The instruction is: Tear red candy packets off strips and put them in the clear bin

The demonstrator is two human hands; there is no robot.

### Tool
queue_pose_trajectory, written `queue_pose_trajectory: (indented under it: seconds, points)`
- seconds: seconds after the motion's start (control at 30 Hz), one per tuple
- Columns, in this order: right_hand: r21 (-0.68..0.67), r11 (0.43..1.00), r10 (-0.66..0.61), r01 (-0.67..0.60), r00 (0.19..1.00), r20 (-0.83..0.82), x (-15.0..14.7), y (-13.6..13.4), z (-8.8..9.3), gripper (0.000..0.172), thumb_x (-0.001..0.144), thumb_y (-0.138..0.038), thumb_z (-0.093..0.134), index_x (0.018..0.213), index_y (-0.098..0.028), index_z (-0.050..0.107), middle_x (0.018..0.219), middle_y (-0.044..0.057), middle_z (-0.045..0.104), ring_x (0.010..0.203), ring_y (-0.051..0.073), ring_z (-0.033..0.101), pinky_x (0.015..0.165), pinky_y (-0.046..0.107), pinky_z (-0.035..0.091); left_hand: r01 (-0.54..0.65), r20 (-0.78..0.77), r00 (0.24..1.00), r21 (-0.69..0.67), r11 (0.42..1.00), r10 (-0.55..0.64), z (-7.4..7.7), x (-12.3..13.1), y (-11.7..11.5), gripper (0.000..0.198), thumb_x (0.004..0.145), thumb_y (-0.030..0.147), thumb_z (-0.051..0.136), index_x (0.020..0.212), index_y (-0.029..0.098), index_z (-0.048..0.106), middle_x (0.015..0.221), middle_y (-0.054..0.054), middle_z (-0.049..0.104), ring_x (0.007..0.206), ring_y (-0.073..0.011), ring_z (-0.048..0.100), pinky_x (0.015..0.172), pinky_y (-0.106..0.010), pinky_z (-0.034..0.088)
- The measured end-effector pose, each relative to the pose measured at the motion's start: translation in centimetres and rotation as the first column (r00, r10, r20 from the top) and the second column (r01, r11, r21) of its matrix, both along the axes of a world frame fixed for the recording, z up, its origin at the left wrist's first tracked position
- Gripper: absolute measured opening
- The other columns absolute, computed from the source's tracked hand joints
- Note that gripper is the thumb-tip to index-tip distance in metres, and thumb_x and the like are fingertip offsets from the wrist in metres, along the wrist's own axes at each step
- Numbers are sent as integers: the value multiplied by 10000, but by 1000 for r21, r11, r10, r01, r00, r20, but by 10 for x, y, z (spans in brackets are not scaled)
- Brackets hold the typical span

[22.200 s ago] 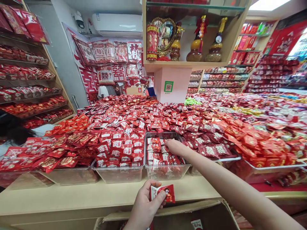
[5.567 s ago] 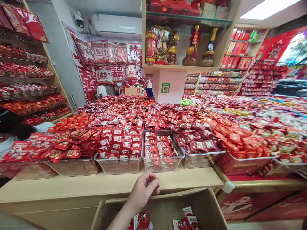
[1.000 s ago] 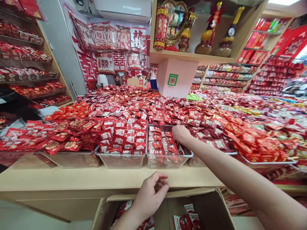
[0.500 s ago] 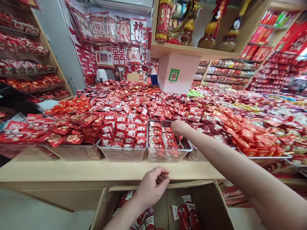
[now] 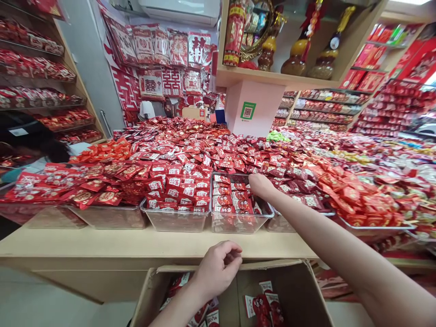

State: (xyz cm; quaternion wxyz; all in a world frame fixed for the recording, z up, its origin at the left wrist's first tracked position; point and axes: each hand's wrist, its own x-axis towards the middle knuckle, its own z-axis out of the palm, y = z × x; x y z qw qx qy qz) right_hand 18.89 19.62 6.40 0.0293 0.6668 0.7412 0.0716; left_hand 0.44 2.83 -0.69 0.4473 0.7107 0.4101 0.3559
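A clear plastic bin (image 5: 242, 223) on the counter holds rows of red and white packets (image 5: 222, 200). My right hand (image 5: 260, 185) reaches over the bin's right side, its fingers bent down and hidden behind the hand. Below the counter edge, my left hand (image 5: 220, 267) hovers above an open cardboard box (image 5: 296, 290), fingers curled with a gap between thumb and fingers and nothing visible in them. Inside the box lie red packets (image 5: 264, 306) on the right and more on the left, partly under my left forearm.
Heaped bins of red packets flank this one, such as the bin (image 5: 175, 220) to its left. A wooden shelf (image 5: 282, 81) on a pink pillar (image 5: 254, 109) overhangs the display. At the far left a person's dark-haired head (image 5: 30, 136) bends over the packets.
My right hand has shifted slightly right over the bin. The person at the left has come further into view. My left hand has hardly moved.
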Motion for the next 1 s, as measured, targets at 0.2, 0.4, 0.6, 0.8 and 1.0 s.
queue_pose_trajectory:
  seconds: [0.2,0.4,0.6,0.8,1.0]
  points:
    - [110,993,-25,29,999,-41,-4,-14,13,243,792,-87,346,933,-88,544,881,163,616,853,228,584,699,285,411,-10,106,994,-55,998,15,-5,0,0,167,740,216,499,882,190,582,773,-39,612,687,-150,553,651,-265,446]
    - [243,927,374,-287,772,-514,-19,-87,34,127,796,-254,436,822,-181,537,757,23,627,684,130,572,624,219,402,-85,478,855,-253,964,201,-6,-1,8,542,765,265,518,1227,267,234,1051,-71,519,666,-103,580,614,-258,459]
    - [-28,868,206,-496,410,-889,-31,-125,-11,106,737,-267,515,775,-168,524,609,-24,555,547,87,511,508,193,408,-178,571,732,-366,913,372,0,-1,14,426,704,258,607,1077,182,416,847,-42,622,631,-123,601,532,-215,470]
    - [-185,860,-157,-476,98,-983,-34,-123,-36,311,653,-430,584,620,-149,455,524,-41,482,436,67,462,420,213,432,-171,583,691,-442,880,427,2,-2,13,266,656,232,651,882,143,541,790,-27,642,639,-123,600,578,-235,494]
    - [-202,847,-222,-492,19,-975,-33,-126,-30,346,620,-465,600,645,-146,469,543,-25,523,490,89,510,419,214,452,-203,581,658,-475,856,479,9,1,10,253,612,227,680,818,156,552,707,3,641,622,-130,603,554,-228,481]
